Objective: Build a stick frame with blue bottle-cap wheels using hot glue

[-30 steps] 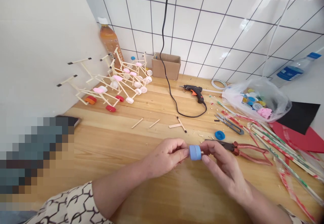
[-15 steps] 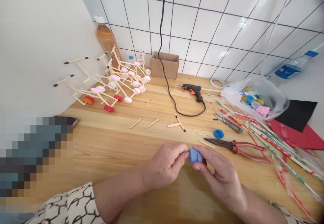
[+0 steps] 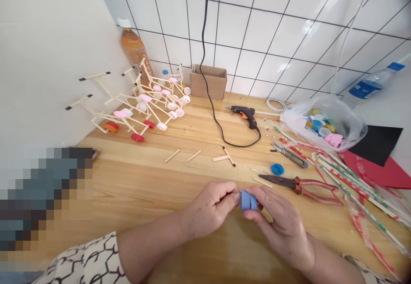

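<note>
Caps, a blue pair with a narrow gap between them, sit between both hands over the near part of the table in the head view, nearer than the pliers and to their left. Uneven thumb pressure could, I judge, skew the pair; a slackened pinch could drop it. The right hand grips it, thumb below, fingers above, forearm slanting in from lower right. The left hand closes thumb and forefinger on its left end; anything between them is hidden.
</note>
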Action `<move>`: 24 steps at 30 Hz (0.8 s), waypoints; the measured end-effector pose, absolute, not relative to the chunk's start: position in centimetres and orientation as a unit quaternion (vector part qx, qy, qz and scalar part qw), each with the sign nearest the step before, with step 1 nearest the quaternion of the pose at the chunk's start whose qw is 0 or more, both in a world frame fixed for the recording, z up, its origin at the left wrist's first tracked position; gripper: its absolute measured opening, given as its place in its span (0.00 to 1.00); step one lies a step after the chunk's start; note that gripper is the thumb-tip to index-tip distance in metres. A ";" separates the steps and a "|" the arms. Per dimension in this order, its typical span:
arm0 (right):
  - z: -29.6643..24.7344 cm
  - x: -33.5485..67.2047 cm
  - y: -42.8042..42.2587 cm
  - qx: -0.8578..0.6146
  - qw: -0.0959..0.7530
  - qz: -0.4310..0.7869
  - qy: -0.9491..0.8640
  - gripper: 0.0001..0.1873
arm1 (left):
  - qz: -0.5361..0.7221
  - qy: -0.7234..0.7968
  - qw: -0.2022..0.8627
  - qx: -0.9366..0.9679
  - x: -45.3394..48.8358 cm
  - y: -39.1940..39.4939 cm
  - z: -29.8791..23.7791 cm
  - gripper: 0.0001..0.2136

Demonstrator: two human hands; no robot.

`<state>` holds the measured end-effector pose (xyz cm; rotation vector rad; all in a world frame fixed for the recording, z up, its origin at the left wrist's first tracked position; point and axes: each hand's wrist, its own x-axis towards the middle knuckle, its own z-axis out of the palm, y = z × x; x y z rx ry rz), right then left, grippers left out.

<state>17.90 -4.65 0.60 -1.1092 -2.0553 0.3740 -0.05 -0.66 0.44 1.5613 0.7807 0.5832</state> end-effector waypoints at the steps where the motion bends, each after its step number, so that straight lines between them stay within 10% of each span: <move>1: 0.6 17.9 -4.6 -0.441 0.374 0.154 -0.801 0.13 | 0.261 0.338 0.593 0.682 0.0 -0.7 0.4 0.14; 24: 0.7 18.1 -5.3 -0.504 0.377 0.355 -0.691 0.11 | 0.342 0.316 0.400 0.790 -0.2 -1.5 -0.3 0.08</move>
